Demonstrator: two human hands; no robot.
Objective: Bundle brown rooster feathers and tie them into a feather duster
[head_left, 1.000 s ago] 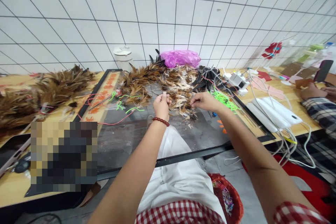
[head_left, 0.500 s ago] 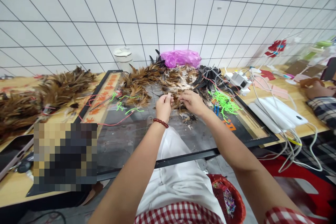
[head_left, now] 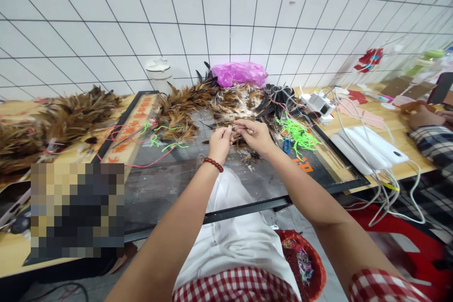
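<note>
My left hand (head_left: 220,141), with a red bead bracelet at its wrist, is closed in a pinch on a small bunch of brown feathers (head_left: 236,131). My right hand (head_left: 255,135) meets it from the right, its fingers pinched on the same bunch. Both hands hover over the glass-topped board (head_left: 170,184), just in front of a big heap of brown and white feathers (head_left: 212,104). Green strings (head_left: 299,134) lie right of my right hand and more of them (head_left: 161,139) left of my left hand.
Another feather pile (head_left: 60,120) covers the wooden table at left. A pink bag (head_left: 239,73) and a white jar (head_left: 158,71) stand by the tiled wall. White chargers and cables (head_left: 368,151) lie at right, near another person's hand (head_left: 423,115). A red basket (head_left: 304,264) sits below.
My right hand has moved left from the feather heap to meet my left hand. Both now pinch the same small bunch, a little nearer to me.
</note>
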